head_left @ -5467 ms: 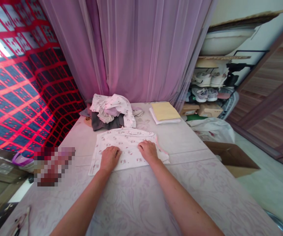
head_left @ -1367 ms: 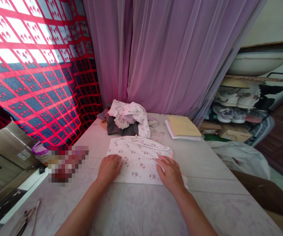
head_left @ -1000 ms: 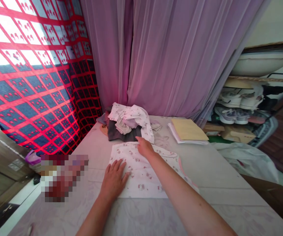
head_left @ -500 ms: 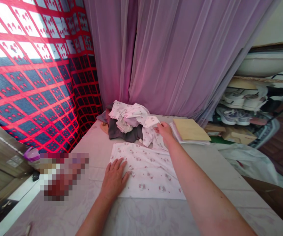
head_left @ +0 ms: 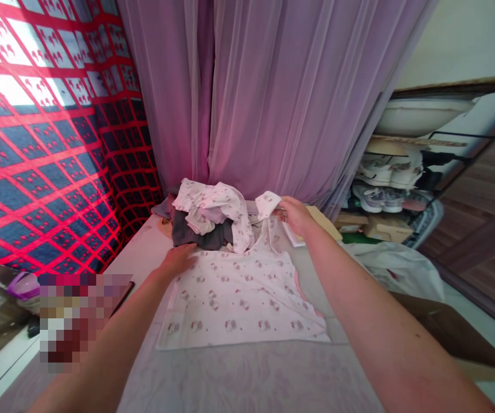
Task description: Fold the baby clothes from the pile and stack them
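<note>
A white shirt (head_left: pixel 234 292) with a small cartoon print and a pink edge on its right side lies spread on the cloth-covered surface. My right hand (head_left: pixel 294 215) pinches its upper right part, which rises off the surface with a corner folded over. At the shirt's upper left corner, my left hand (head_left: pixel 180 259) rests on the fabric with its fingers stretched to the right, slightly blurred. Just behind the shirt is a heap of clothes, with a white printed garment (head_left: pixel 225 201) on top of a dark grey garment (head_left: pixel 182 232).
A yellow-covered stack of papers (head_left: pixel 322 223) lies behind my right hand. Purple curtains (head_left: pixel 264 103) hang at the back, a red checked cloth (head_left: pixel 49 149) at left. Right of the surface are a shoe rack (head_left: pixel 378 198), a plastic bag (head_left: pixel 397 267) and a brown box (head_left: pixel 449 330).
My left hand has moved from the shirt's left side up to its upper left corner. My right hand has lifted its part higher. The shirt lies wider, its lower left corner further left.
</note>
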The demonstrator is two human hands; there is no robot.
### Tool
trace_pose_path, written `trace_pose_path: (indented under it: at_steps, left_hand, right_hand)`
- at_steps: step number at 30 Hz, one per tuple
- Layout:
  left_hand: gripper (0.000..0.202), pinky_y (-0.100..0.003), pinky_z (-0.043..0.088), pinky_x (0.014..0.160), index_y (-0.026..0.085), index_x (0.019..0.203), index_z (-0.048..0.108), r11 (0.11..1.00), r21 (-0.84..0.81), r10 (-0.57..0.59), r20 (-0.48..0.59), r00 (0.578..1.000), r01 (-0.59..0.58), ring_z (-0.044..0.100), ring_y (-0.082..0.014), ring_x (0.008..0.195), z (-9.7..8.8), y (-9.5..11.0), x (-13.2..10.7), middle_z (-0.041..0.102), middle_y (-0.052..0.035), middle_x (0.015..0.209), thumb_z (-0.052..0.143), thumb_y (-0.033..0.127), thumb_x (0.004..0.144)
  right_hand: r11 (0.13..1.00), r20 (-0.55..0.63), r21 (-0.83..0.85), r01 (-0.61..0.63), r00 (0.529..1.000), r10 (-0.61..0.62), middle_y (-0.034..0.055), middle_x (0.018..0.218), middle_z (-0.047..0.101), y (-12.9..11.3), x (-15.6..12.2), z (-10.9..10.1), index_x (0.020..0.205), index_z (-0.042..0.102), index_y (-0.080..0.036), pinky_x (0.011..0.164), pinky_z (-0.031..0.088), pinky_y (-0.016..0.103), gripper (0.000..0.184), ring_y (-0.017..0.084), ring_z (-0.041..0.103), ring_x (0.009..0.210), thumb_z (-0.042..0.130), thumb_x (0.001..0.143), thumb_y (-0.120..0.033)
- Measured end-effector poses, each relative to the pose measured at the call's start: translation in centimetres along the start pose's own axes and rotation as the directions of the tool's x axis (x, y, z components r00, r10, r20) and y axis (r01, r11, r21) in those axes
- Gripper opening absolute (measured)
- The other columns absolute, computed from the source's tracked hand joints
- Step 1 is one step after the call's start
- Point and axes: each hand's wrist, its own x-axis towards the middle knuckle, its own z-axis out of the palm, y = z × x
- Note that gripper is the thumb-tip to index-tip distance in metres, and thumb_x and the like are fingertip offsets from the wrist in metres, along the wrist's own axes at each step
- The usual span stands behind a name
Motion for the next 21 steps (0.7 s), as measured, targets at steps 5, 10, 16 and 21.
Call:
trace_pose_path:
  at_steps: [5,10,16,21]
  left_hand:
    - [0.032,-0.03,0.044,0.083,0.024,0.106,0.065,1.0,-0.002,-0.017,0.04,0.999,0.017,0.061,-0.0234,0.103,-0.1,-0.5,1.5,0.067,-0.0065,0.113,0.054,0.037,0.078]
    - [0.02,-0.025,0.043,0.07,0.024,0.089,0.063,0.999,-0.027,-0.044,0.067,0.997,0.046,0.063,-0.0187,0.086,-0.3,-0.5,1.5,0.069,-0.0007,0.091,0.053,0.034,0.076]
    - [0.036,-0.025,0.042,0.072,0.026,0.111,0.056,0.998,-0.064,0.007,0.056,0.998,-0.003,0.062,-0.0177,0.088,-1.4,0.0,0.2,0.067,-0.0006,0.098,0.051,0.027,0.075]
    - [0.022,-0.027,0.039,0.07,0.024,0.093,0.062,0.994,0.012,0.109,0.022,0.994,-0.11,0.06,-0.0187,0.084,-2.6,1.2,-3.0,0.066,-0.0018,0.09,0.049,0.022,0.075]
  right_hand:
    - [0.999,-0.034,-0.019,0.033,0.999,-0.034,-0.0034,0.064,0.064,0.6,1.4,0.9,0.07,0.055,-0.019,0.055,0.042,0.018,0.006,0.011,0.06,0.063,0.056,0.064,-0.017]
    - [1.0,-0.014,0.009,0.003,1.0,-0.003,-0.0032,0.065,0.064,1.9,1.8,0.9,0.072,0.056,-0.019,0.058,0.044,0.021,0.01,0.011,0.059,0.062,0.056,0.063,-0.022]
    - [0.994,-0.009,-0.109,-0.022,1.0,0.021,-0.0024,0.062,0.064,1.5,-0.7,-0.6,0.078,0.058,-0.018,0.042,0.028,0.018,0.015,0.009,0.056,0.05,0.055,0.063,-0.023]
    - [0.965,0.315,-0.26,0.034,0.948,0.052,-0.0045,0.048,0.056,0.9,-6.2,-3.2,0.073,0.061,-0.017,0.043,0.029,0.018,0.014,0.009,0.052,0.046,0.056,0.062,-0.025]
